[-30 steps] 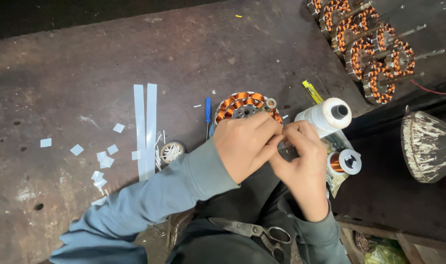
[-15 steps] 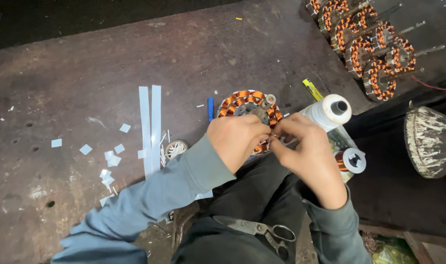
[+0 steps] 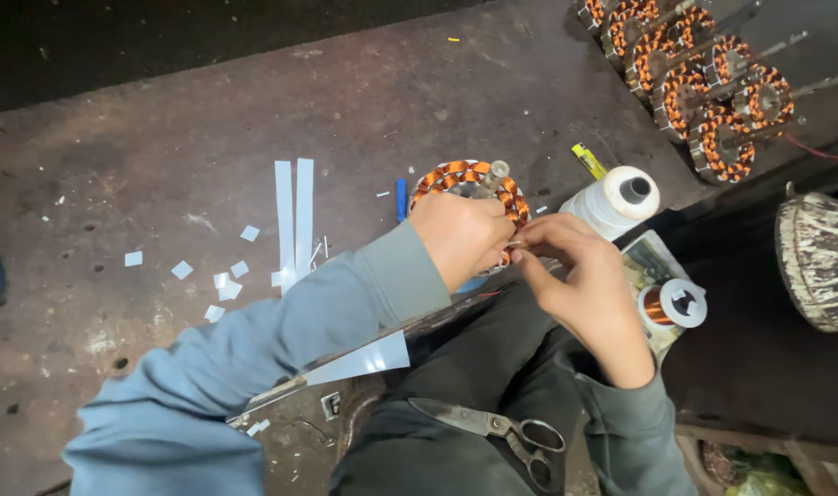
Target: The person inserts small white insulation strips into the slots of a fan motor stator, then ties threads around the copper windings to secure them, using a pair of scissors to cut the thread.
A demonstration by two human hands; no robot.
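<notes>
**Copper-wound stator worked at the edge of a dark, stained bench**

A scuffed, dark workbench (image 3: 162, 110) fills the view, its far edge lost in shadow. Near its front edge lies a stator (image 3: 465, 179) with copper windings, its near half hidden behind the left hand (image 3: 460, 239), which rests curled over it. The right hand (image 3: 579, 276) meets it at the rim, fingertips pinched together on something too small to make out. Just right stands a spool of white thread (image 3: 616, 197), with a small copper wire reel (image 3: 673, 305) below it. Left of the stator lie two white paper strips (image 3: 295, 216) and scattered paper scraps (image 3: 212, 280). Scissors (image 3: 497, 427) rest on the lap. More wound stators (image 3: 703, 83), partly cut off, crowd the top right.
</notes>
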